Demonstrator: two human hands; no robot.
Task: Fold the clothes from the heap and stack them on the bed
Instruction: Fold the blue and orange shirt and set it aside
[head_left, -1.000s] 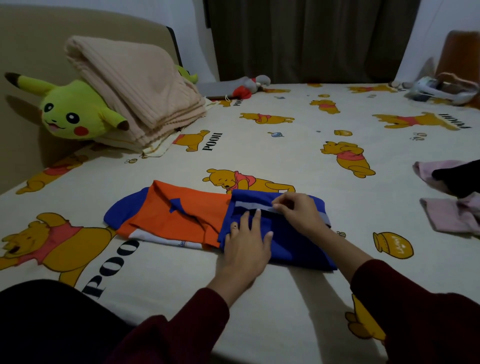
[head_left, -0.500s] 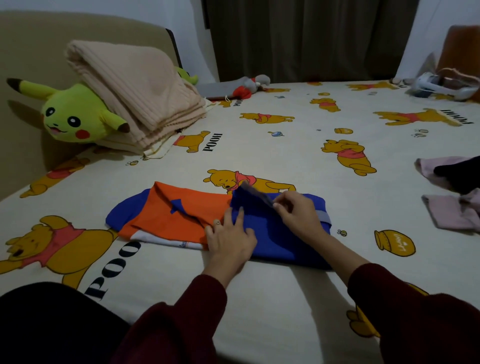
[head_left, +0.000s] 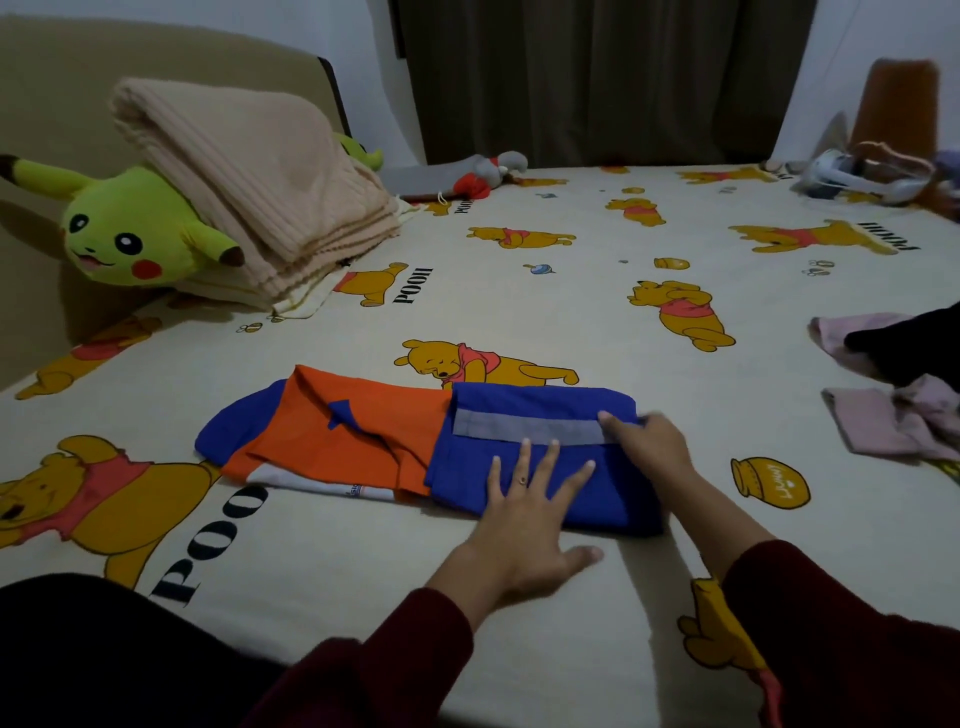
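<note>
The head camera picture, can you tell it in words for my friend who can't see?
Two hands flatten a blue and orange shirt on a bed: the left hand lies spread on it, the right hand at its grey strip. A yellow plush sits far left.

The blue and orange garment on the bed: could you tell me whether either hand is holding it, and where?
Neither grips it. The left hand presses flat on the blue part of the garment; the right hand rests on its grey strip.

Bare sheet (head_left: 597, 312) lies open beyond the folded shirt (head_left: 415, 447); pink clothes (head_left: 883, 421) crowd the right.
</note>
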